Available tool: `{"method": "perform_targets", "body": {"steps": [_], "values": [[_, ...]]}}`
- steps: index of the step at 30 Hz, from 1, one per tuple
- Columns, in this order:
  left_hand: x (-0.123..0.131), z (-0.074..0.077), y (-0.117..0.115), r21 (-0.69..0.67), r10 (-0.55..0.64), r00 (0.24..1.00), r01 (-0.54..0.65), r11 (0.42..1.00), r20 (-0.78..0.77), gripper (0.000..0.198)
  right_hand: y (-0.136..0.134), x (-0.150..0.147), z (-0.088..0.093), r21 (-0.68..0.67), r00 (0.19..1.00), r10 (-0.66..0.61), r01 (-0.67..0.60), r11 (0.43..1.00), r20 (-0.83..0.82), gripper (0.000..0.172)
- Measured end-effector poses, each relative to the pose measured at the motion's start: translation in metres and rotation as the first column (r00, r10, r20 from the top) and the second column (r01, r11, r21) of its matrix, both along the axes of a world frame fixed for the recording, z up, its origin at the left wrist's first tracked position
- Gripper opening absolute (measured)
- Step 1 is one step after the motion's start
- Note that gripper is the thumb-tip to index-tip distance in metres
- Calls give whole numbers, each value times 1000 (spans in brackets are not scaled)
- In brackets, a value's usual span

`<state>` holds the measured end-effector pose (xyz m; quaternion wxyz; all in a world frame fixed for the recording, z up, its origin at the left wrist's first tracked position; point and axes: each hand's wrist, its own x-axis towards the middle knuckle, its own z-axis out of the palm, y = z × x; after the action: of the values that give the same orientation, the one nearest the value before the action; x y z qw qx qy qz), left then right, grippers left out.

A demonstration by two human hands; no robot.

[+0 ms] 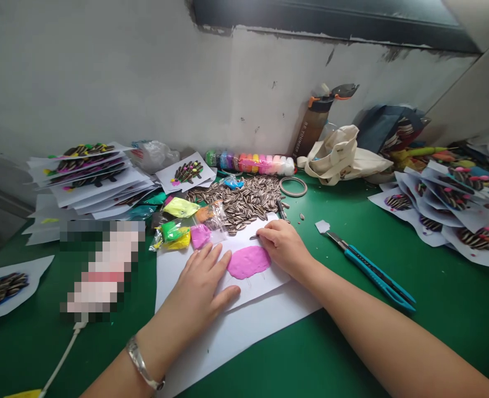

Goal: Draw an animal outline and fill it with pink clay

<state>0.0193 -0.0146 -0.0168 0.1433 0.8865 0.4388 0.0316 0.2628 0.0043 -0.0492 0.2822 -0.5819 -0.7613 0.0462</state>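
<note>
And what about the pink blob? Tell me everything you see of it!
The pink blob is a flat, uneven oval of what looks like soft clay, slightly bumpy. It lies on white paper, with faint drawn lines by its lower edge. The left hand and right hand flank it; whether they touch its edges is unclear.

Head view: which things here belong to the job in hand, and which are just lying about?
Seemingly part of the job:
right hand, pinching a seed
left hand, spread on the paper
pink clay patch
heap of striped seeds

Seemingly just lying about:
bottle
cream cloth bag
white cable
</note>
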Motion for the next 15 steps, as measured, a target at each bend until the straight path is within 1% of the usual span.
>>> {"method": "perform_targets", "body": {"steps": [4,6,8,10,13,15], "values": [[-2,2,1,-25,-25,1000,24,999,-17,65,-1,1,1,7,1000,9,-9,1000,-19,24],[-1,5,1,-43,-25,999,23,999,-28,67,-6,0,5,56,999,4,-2,998,-34,25],[-1,9,0,-61,-19,999,17,998,-35,69,-16,-4,12,131,999,25,-22,991,-23,28],[-1,11,0,-76,-13,999,10,997,-40,72,-29,-11,22,142,988,143,-149,979,52,28],[-1,11,0,-68,-16,999,14,998,-29,71,-47,-24,32,91,933,328,-343,935,149,28],[-2,10,0,-53,-19,1000,18,998,-14,70,-52,-31,35,59,903,387,-404,913,189,29]]}}
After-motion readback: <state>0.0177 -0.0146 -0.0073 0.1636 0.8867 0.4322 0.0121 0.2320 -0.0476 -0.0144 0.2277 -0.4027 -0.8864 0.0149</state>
